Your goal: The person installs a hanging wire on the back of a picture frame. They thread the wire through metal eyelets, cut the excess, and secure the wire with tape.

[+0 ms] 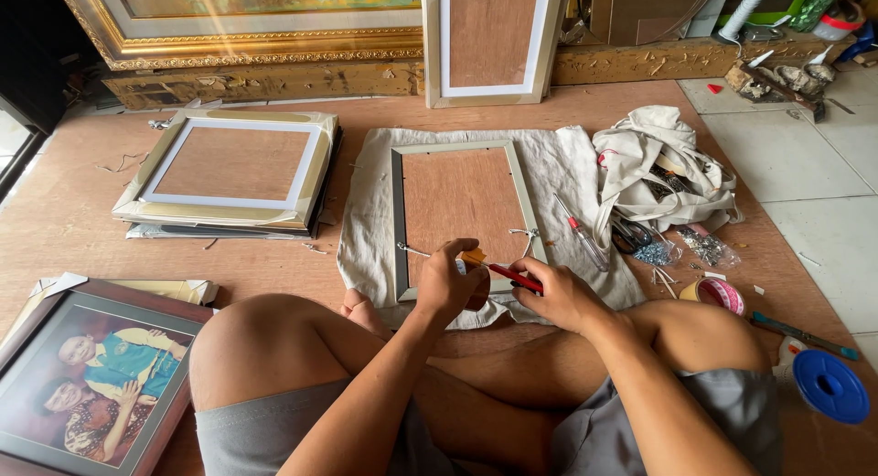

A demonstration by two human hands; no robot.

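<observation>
Picture frame (462,215) lies face-down on a cloth (558,165); left hand (448,282) fingers grip tape, right hand (558,295) fingers grip a red-handled cutter (510,276).

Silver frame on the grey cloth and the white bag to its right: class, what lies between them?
In the head view, a red-handled screwdriver lies on the cloth between the frame and the bag.

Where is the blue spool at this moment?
In the head view, the blue spool lies at the lower right on the floor, beside the person's right knee.

hands (448,284) on cutter (512,276), frame (462,215), cloth (370,220)
</observation>
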